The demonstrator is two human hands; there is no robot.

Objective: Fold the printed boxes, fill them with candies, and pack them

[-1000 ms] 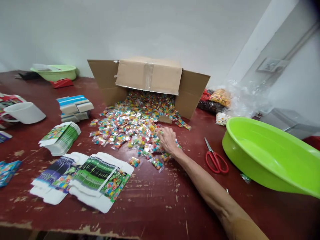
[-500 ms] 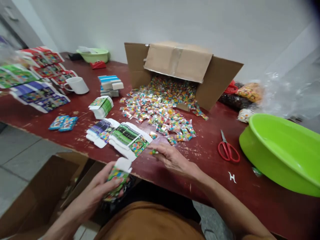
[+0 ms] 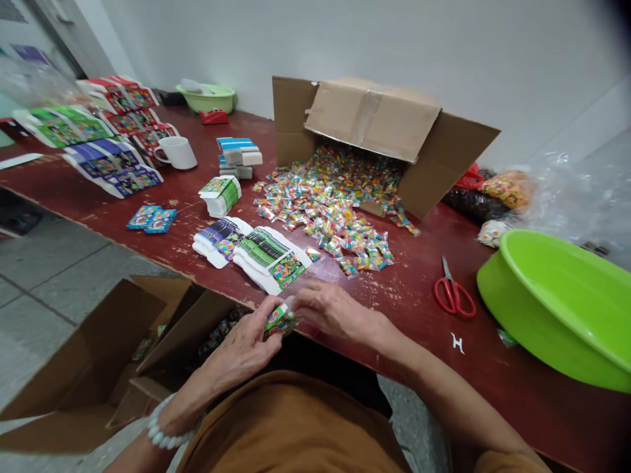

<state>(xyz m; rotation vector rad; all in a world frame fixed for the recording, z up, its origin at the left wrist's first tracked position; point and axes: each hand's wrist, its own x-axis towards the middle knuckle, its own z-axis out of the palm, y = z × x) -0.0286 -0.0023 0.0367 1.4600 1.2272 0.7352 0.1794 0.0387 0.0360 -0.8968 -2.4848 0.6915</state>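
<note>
At the table's front edge my left hand (image 3: 249, 338) is closed around a small green printed candy box (image 3: 277, 320). My right hand (image 3: 332, 312) meets the box's upper end, its fingertips bent together at the white flap; what they pinch is hidden. Just beyond my hands lies a fanned stack of flat green cartons (image 3: 266, 253), with purple cartons (image 3: 221, 238) to its left. Behind these, a heap of small clear-wrapped colourful candies (image 3: 340, 220) spills out of a cardboard box (image 3: 372, 118) lying on its side.
Red-handled scissors (image 3: 452, 295) and a large green basin (image 3: 552, 315) are on the right. A white mug (image 3: 178, 153), blue packets (image 3: 152, 219) and stacked printed cartons (image 3: 111, 164) stand left. Below the table edge is an open cardboard box (image 3: 98, 355).
My left hand has raised and turned the small box towards the right. My right hand, which held a small candy packet near the green cartons, has come down to the box's end. The view has shifted left.
</note>
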